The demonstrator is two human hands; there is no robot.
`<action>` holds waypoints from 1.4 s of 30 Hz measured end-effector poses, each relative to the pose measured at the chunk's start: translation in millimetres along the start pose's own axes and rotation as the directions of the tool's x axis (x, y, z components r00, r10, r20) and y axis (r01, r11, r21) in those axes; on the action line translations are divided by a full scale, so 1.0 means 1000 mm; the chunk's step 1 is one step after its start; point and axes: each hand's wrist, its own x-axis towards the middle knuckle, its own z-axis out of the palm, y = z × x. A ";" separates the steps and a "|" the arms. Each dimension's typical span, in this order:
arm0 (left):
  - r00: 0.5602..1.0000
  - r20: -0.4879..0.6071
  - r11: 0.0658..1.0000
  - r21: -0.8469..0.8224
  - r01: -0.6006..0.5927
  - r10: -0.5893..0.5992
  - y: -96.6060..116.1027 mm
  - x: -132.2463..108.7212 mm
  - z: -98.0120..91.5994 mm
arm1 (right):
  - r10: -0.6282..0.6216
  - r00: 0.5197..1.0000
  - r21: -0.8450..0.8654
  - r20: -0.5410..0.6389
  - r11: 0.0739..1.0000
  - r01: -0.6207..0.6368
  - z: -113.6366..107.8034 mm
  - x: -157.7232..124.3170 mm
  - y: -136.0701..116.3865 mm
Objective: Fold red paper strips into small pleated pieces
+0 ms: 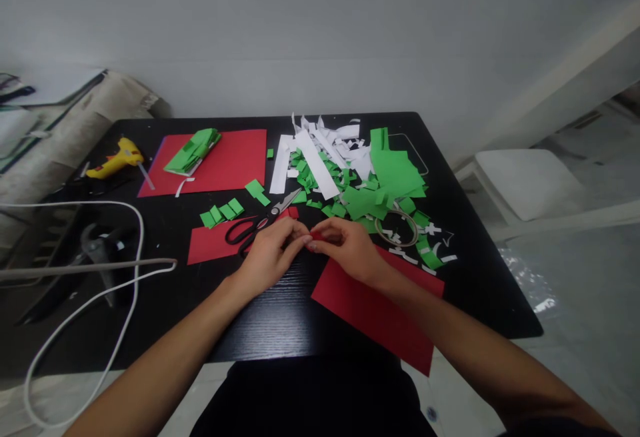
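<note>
Red paper (pixel 316 236), one small piece, is pinched in the grip of left hand (pixel 274 250) and right hand (pixel 353 250).

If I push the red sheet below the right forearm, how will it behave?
The red sheet is probably light, being thin. It looks fairly stiff, since its overhanging corner shows no clear droop. Pushed farther past the near edge of the black table, it could tip off.

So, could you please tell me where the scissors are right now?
In the head view, the scissors lie left of centre on the black table, across a red paper strip and just beyond the left hand.
</note>
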 end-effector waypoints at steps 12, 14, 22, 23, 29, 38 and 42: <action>0.995 -0.022 0.995 0.044 -0.093 0.094 -0.001 -0.002 0.001 | -0.019 1.000 -0.024 -0.011 1.000 0.019 0.000 -0.001 -0.004; 0.995 -0.039 0.995 0.053 -0.089 0.091 0.000 -0.001 0.001 | -0.028 1.000 -0.046 0.009 0.999 0.029 -0.001 -0.001 -0.005; 0.996 -0.064 0.997 0.045 -0.057 0.060 0.000 0.000 0.002 | -0.005 1.000 -0.007 0.024 1.000 0.005 -0.001 -0.001 -0.005; 0.996 -0.061 0.997 0.046 -0.054 0.057 0.000 -0.001 0.003 | -0.002 1.000 -0.008 0.028 1.000 0.002 -0.001 -0.001 -0.004; 0.997 -0.050 0.996 0.066 -0.054 0.057 0.001 -0.001 0.001 | -0.002 0.999 -0.035 0.042 0.999 0.004 0.001 -0.003 -0.005; 0.996 -0.081 0.998 0.061 -0.031 0.036 0.003 -0.002 0.002 | 0.035 0.997 0.057 0.064 0.998 -0.038 0.002 -0.003 -0.002; 0.995 -0.095 0.999 0.003 0.031 -0.031 0.002 0.000 0.003 | 0.024 0.999 0.021 0.049 0.999 -0.025 0.003 -0.002 -0.002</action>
